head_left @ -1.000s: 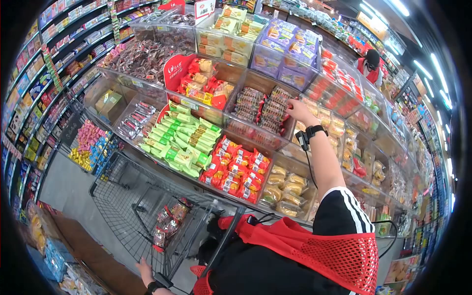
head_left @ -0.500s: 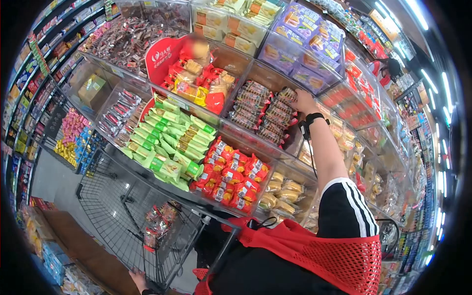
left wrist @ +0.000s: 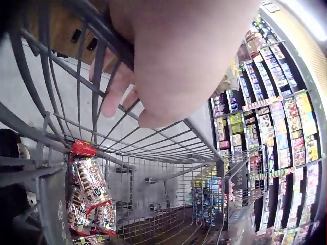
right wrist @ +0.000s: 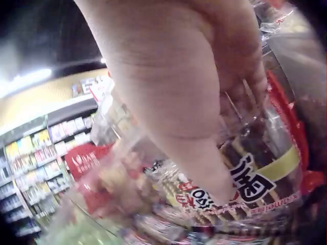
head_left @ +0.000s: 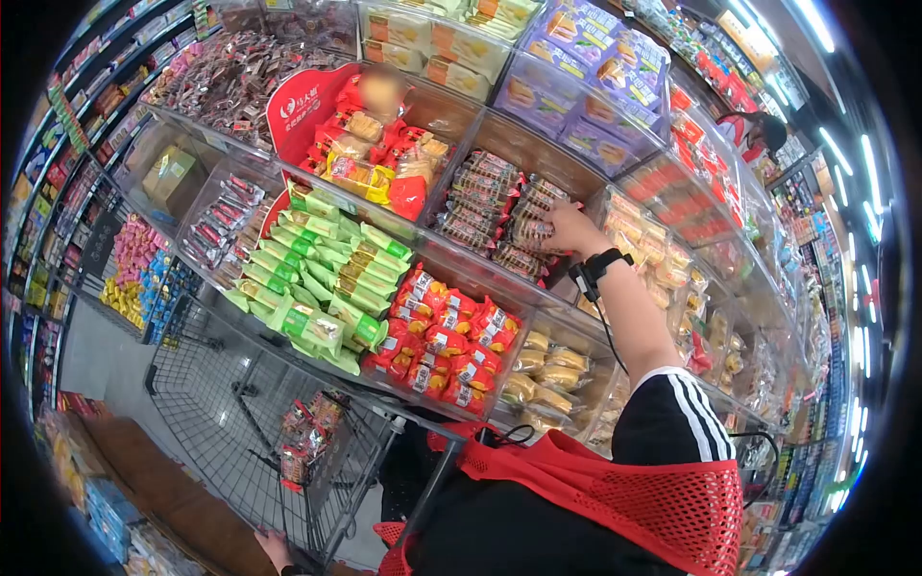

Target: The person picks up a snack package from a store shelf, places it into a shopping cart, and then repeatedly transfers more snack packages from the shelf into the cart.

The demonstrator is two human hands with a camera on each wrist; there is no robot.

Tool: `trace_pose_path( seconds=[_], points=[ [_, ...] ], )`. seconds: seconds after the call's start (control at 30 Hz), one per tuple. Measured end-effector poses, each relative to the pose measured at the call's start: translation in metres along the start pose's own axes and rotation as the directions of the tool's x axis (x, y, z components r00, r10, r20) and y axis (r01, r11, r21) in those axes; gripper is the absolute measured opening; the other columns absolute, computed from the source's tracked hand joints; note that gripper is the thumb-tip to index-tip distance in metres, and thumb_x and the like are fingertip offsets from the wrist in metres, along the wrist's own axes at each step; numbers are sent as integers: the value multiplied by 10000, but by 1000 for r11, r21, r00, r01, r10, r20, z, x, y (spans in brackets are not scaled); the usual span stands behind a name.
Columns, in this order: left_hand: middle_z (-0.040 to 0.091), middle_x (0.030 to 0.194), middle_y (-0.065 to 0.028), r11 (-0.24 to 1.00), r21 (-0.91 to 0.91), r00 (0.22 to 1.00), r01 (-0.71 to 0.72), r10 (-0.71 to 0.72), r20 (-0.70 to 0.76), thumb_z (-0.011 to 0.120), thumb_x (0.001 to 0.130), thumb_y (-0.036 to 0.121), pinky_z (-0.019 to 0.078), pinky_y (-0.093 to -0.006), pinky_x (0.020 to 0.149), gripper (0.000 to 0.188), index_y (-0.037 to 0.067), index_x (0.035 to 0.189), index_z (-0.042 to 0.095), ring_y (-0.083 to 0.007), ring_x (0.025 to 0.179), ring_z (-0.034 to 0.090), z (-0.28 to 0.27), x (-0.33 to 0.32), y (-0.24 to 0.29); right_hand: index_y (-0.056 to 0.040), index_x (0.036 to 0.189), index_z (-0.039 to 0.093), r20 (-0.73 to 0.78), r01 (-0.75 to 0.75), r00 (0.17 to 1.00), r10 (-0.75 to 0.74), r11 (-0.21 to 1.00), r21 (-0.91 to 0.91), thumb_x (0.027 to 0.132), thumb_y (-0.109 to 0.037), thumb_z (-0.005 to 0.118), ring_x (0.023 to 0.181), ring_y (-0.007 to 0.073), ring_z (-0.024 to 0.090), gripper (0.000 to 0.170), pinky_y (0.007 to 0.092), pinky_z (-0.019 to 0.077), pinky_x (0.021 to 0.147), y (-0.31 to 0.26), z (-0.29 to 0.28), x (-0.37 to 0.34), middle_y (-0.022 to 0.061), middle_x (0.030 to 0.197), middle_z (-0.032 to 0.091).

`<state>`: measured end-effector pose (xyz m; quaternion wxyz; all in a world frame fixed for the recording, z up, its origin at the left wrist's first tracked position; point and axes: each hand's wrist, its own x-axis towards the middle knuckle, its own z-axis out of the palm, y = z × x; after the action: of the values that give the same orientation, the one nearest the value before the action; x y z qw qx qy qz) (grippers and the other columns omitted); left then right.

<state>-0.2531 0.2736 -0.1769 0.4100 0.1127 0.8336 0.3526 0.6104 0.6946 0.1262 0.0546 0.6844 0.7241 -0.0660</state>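
Note:
My right hand [head_left: 573, 230] reaches into a clear bin of dark, striped packs [head_left: 473, 200]. In the right wrist view the thumb and fingers of this hand [right wrist: 179, 87] grip a clear pack with black lettering and a red edge [right wrist: 271, 171]; other packs lie under it. My left hand [left wrist: 168, 66] is on the rim of a wire shopping cart [left wrist: 148, 145], its fingers curled over the bar. Similar striped packs with red ends [left wrist: 91, 181] lie inside the cart.
Around the bin stand others with green packs [head_left: 322, 274], red packs [head_left: 447, 336], bread-like packs [head_left: 552, 374] and purple packs [head_left: 610, 72]. A person [head_left: 754, 134] is behind the display at the upper right. Shelves [head_left: 48, 182] line the left.
My right hand has gone from above the bin to its back, then come forward onto the right-hand rows of packs. The head view has shifted closer to the display.

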Motion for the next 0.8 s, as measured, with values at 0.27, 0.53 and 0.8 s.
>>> trace_pose_path(
  seconds=[0.27, 0.53, 0.8],
  points=[
    [454, 1173, -149, 999, 49, 1000, 10, -11, 15, 468, 863, 84, 477, -294, 619, 460, -33, 1290, 343, -189, 874, 511, 12, -24, 31, -20, 1202, 495, 38, -166, 985, 169, 982, -89, 563, -297, 846, 1175, 389, 437, 780, 443, 417, 961, -17, 3, 5, 204, 1256, 440],
    [463, 1117, -150, 995, 44, 994, -92, 95, -56, 467, 863, 104, 483, -298, 605, 407, -28, 1240, 390, -193, 824, 508, 18, -35, 33, 9, 1319, 314, 131, -311, 930, 343, 926, -215, 589, -290, 848, 1218, 400, 410, 953, 448, 433, 969, -31, 16, 11, 221, 1342, 366],
    [483, 1059, -126, 997, 51, 998, -60, 62, -32, 496, 863, 127, 473, -287, 592, 384, -16, 1205, 397, -185, 775, 496, 15, -28, 27, 12, 1282, 343, 27, -271, 957, 288, 924, -269, 553, -322, 852, 1186, 402, 439, 949, 433, 426, 956, -44, 17, 14, 224, 1287, 406]
  ],
)
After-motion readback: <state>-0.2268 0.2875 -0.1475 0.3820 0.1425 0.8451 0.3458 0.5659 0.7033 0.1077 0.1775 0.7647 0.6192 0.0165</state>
